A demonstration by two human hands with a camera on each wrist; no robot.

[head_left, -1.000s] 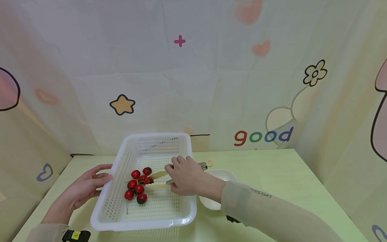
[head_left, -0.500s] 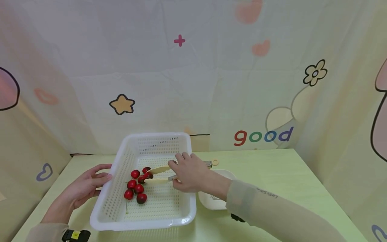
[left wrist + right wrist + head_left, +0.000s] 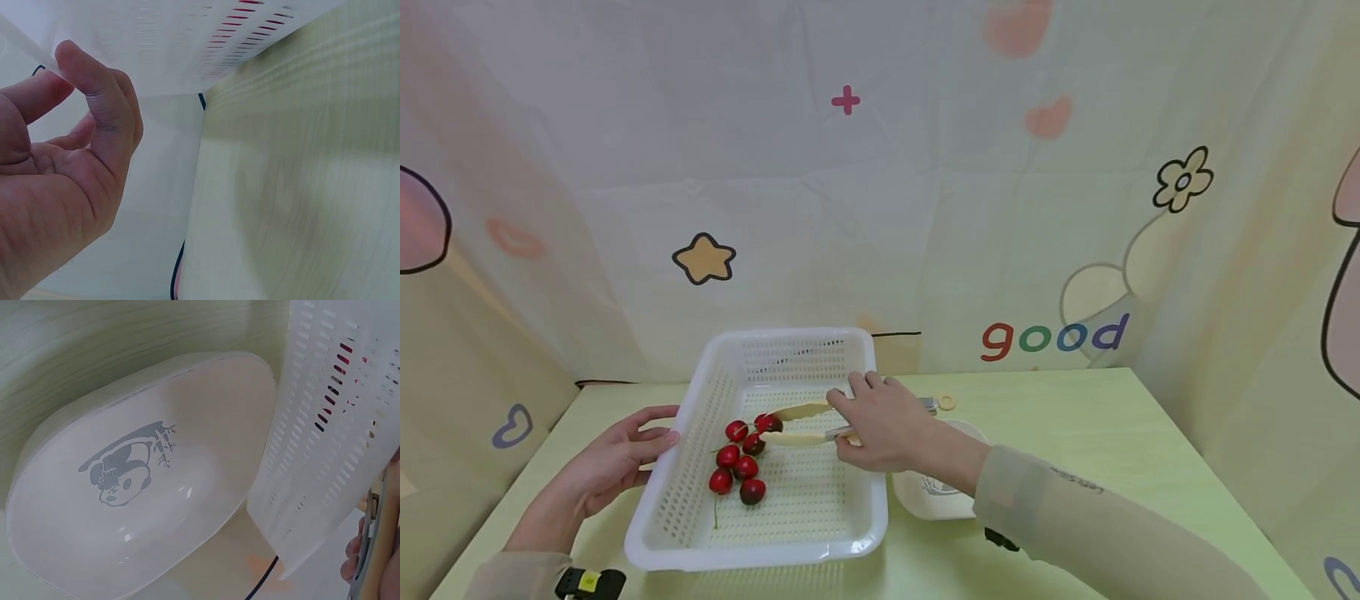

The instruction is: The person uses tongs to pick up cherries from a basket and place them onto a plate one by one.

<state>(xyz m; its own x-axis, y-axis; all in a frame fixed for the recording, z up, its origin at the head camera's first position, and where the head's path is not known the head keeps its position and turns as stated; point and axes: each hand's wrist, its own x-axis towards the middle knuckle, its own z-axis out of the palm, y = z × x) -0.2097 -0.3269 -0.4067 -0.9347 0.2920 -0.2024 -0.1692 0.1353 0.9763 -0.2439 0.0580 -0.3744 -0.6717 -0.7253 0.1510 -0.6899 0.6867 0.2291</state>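
A white perforated plastic basket stands on the table with several dark red cherries grouped toward its left side. My left hand pinches the basket's left rim between thumb and fingers; the left wrist view shows this from below, with the hand against the white plastic. In my right hand is a pair of tongs with cream tips and metal arms, reaching over the basket's right side. The tips sit at either side of a dark cherry at the back of the group.
A white bowl with a grey panda print stands right beside the basket, partly under my right forearm. The pale green table extends to the right. Behind it hangs a printed curtain.
My right hand has drawn back a little to the right and away with the tongs, whose tips moved from the middle cherries to the rear ones. The left hand and basket stay put.
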